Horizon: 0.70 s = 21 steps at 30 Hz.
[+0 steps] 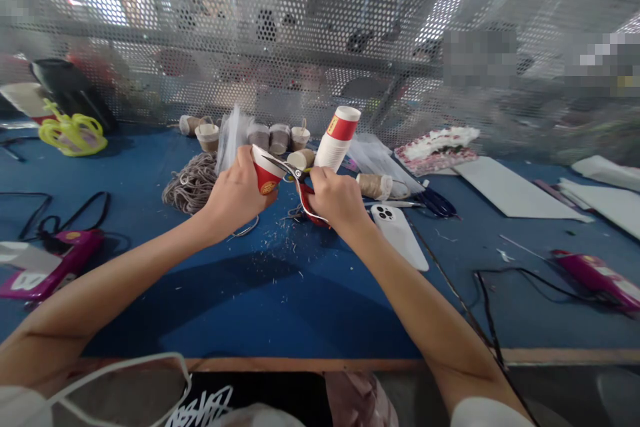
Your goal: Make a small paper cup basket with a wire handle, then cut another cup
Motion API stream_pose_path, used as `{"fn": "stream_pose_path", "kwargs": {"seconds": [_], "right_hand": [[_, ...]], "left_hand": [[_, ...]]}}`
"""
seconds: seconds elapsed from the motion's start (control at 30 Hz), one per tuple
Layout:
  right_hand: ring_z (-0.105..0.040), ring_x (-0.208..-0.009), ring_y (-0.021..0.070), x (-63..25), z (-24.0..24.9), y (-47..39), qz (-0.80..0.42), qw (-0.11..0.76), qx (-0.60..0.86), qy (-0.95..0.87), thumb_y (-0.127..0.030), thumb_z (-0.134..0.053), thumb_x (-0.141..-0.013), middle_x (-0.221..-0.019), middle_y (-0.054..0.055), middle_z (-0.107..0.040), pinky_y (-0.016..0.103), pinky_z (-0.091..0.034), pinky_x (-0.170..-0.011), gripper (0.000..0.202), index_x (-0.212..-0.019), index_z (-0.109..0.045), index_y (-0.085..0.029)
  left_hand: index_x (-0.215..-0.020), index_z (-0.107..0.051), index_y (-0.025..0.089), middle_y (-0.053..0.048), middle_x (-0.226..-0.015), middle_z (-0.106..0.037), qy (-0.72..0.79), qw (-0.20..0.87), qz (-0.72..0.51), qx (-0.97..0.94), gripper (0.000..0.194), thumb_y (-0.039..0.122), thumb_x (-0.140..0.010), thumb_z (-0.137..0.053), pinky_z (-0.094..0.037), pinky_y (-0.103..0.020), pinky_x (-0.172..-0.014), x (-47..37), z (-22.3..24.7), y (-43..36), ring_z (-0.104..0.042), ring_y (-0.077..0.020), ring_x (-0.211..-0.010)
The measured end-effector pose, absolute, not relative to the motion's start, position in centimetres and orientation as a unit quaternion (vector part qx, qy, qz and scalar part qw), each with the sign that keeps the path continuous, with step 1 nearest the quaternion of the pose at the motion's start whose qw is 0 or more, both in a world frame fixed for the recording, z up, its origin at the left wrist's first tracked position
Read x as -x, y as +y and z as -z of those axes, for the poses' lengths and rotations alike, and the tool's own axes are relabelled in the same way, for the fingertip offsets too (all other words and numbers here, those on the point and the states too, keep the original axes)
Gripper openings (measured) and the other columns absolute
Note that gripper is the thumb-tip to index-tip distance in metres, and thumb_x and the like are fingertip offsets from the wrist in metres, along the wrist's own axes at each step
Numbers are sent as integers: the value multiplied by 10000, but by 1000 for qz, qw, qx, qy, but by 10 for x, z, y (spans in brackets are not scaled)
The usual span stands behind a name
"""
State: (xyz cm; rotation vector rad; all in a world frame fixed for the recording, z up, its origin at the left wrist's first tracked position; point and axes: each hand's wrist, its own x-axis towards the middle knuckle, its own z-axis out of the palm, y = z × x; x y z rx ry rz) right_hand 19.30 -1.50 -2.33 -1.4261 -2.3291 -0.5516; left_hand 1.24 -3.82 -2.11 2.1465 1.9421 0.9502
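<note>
My left hand is closed around a red and white paper cup, tilted with its rim toward the right. In my right hand is a pair of scissors with red handles. Its blades are apart and lie at the cup's rim; whether one blade is inside the cup I cannot tell. Just behind my right hand stands a tall stack of paper cups. Beside my left hand lies a bundle of grey cord.
Several small wrapped cups line the back by a perforated metal screen. A white phone lies right of my hands. Magenta glue guns with black cables sit at both sides. Small scraps dot the blue table.
</note>
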Motion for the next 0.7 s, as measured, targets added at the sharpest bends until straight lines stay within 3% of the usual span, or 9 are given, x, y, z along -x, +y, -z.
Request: {"fn": "stream_pose_path", "kwargs": {"seconds": [0.3,0.47,0.6,0.7], "right_hand": [[-585,-616,200,-186,25,-22,195,186,510,-817,-316,-498,-847,-806,171,-665,310,-230,-498,294,-931,-639,-71],[-583,-580,187,-188,26,-18,186,156,538,-807,-191,-486,-849,-772,161,-674,309,-218,-496,207,-913,-643,-73],[-587,-612,192,-195,23,-11,156,184,528,-814,-172,-502,-825,-771,145,-673,311,-264,-516,171,-883,-642,-93],[-594,-653,203,-197,19,-8,130,210,528,-813,-216,-510,-835,-802,145,-677,316,-303,-543,177,-877,-641,-104]], "left_hand": [[-1164,-399,121,-179,-1079,-604,614,-4,-294,-732,484,309,-782,-630,-543,-425,-789,-15,29,-41,-661,-349,-969],[-1183,-402,122,-176,-1097,-623,616,4,-303,-727,515,309,-774,-652,-545,-415,-825,-17,29,-44,-662,-337,-998],[-1232,-407,137,-170,-1153,-614,588,71,-339,-731,692,388,-682,-744,-530,-471,-894,-9,19,-37,-630,-353,-1077],[-1197,-451,161,-122,-1106,-637,537,206,-381,-724,703,390,-616,-774,-555,-429,-851,3,12,-23,-651,-293,-1012]]}}
